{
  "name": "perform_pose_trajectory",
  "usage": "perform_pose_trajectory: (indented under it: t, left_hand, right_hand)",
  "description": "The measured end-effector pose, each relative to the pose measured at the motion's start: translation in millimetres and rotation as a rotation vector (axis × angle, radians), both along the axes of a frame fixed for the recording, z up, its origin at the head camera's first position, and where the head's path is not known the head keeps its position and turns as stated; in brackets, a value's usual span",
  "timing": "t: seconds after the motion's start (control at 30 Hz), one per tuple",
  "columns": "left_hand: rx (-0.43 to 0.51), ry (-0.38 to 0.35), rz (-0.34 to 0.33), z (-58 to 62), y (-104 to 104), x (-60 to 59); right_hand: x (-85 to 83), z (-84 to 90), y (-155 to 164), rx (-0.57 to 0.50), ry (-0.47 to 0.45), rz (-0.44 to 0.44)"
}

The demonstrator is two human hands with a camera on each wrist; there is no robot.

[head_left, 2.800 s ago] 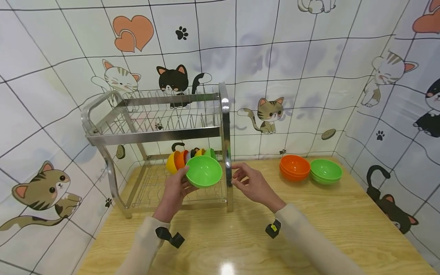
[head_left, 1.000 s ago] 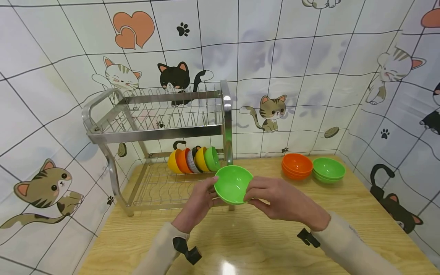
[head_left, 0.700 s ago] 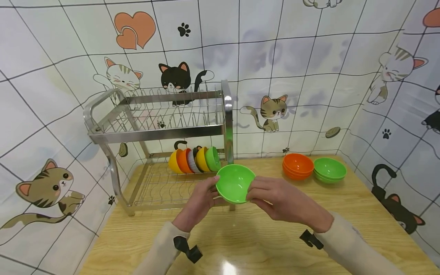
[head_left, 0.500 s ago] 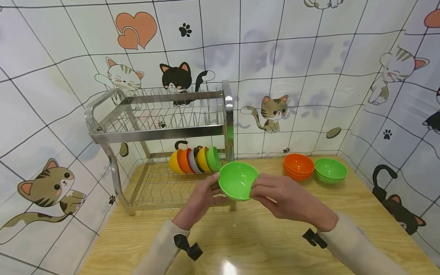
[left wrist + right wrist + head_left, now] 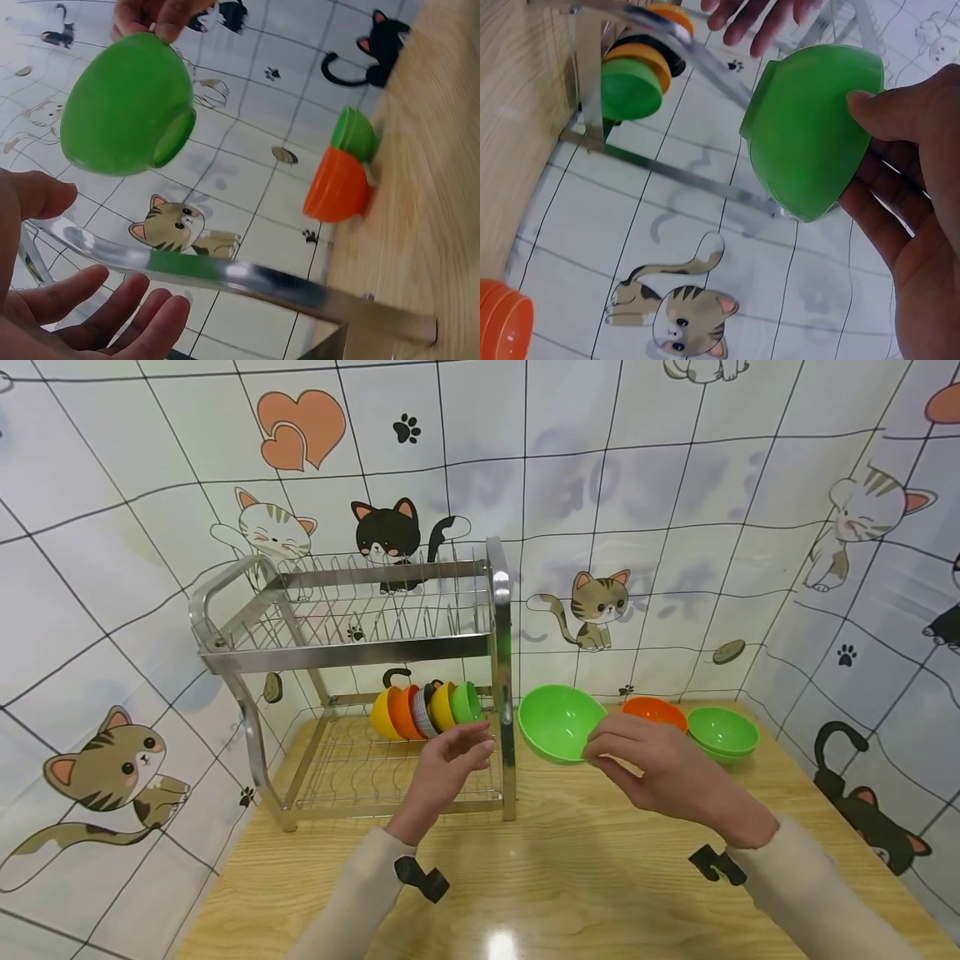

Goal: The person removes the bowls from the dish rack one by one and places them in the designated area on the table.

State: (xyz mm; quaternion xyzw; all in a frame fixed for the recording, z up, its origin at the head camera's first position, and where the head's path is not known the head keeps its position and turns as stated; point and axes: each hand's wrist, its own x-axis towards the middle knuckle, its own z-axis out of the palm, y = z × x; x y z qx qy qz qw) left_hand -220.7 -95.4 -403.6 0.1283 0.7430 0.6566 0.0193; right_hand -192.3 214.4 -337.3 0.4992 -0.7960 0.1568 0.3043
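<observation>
1. Above the wooden tabletop, the right hand pinches the rim of a green bowl between thumb and fingers, holding it in the air just right of the dish rack's front post.
2. Left hand: fingers loosely spread, holding nothing, in front of the steel dish rack at its lower tier.
3. Lower tier: a row of bowls on edge, yellow, orange and green.
4. Behind the right hand: a stack of orange bowls touching a stack of green bowls, both on the tabletop near the tiled wall.
</observation>
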Motion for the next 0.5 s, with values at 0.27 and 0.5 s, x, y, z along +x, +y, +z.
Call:
perform_pose_trajectory:
  t: [0.27,0.5]
  left_hand:
    - [-0.089,0.169,0.050,-6.7,8,-13.8]
    - [-0.112,0.257,0.047,-12.5,16,-30.1]
  right_hand:
    - [-18.7,-2.5,28,-0.045,0.035,-0.079]
    - [-30.9,-7.8,51,-0.068,0.014,-0.172]
